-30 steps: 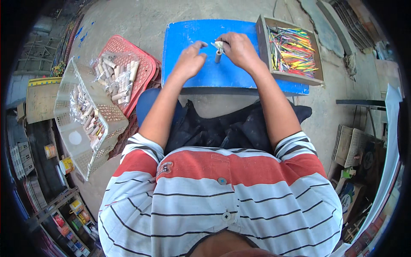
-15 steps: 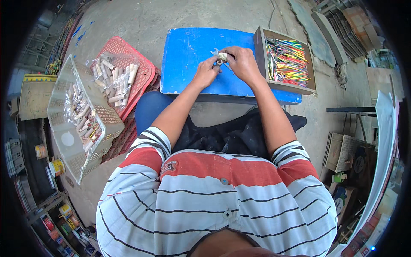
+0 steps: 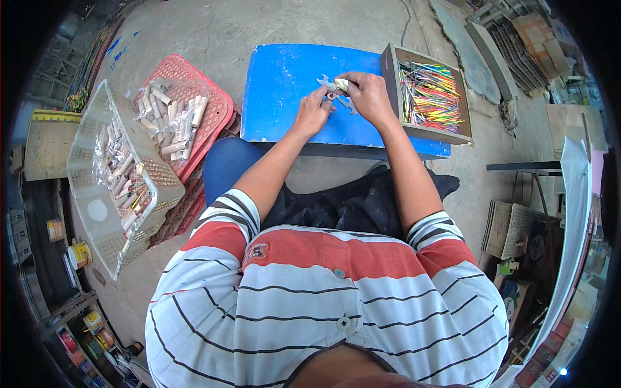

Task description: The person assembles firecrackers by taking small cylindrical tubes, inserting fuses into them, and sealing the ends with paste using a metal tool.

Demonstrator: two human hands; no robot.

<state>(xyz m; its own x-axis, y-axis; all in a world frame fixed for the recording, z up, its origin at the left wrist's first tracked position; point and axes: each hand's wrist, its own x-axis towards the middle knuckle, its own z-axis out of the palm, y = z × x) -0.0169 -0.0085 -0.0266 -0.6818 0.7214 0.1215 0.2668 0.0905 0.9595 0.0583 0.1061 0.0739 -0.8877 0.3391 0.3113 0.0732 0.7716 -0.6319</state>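
Observation:
At the middle of the blue table (image 3: 291, 84), my two hands work close together. My left hand (image 3: 313, 115) is closed, its fingertips pinching a small pale brown tube (image 3: 332, 96) whose round end shows. Just to the right, my right hand (image 3: 369, 97) is bent with its fingers pinched against the tube. A whitish piece (image 3: 341, 84) shows at its fingertips; whether it is held or wrapped on a finger I cannot tell. A metal open-ended spanner (image 3: 324, 81) shows beyond and below the fingers, partly hidden by them.
On the table's right side stands a wooden box (image 3: 463, 137) of thin multicoloured sticks (image 3: 430, 97). To the left, a red plastic crate (image 3: 223, 107) carries bagged pale rolls (image 3: 171, 123). A whitish plastic basket (image 3: 165, 187) with more rolls leans beside it.
My right hand has shifted slightly and its fingers have turned against the tube. More of the spanner's lower end shows now. My left hand keeps its pinch.

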